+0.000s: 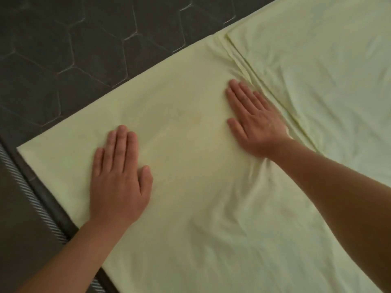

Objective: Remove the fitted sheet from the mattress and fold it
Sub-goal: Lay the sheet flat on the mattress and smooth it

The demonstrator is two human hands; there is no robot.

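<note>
Both forearms reach out, left hand [118,178] and right hand [254,121] pressing flat, fingers straight, on the fitted sheet [190,144] spread over the dark mattress [84,49]; smoothing mid-fold, next likely another fold

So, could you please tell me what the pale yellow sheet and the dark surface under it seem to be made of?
The sheet looks like thin matte woven cloth, perhaps cotton: soft creases gather near the right hand. The dark surface looks like quilted mattress fabric, with stitched hexagon seams.
</note>
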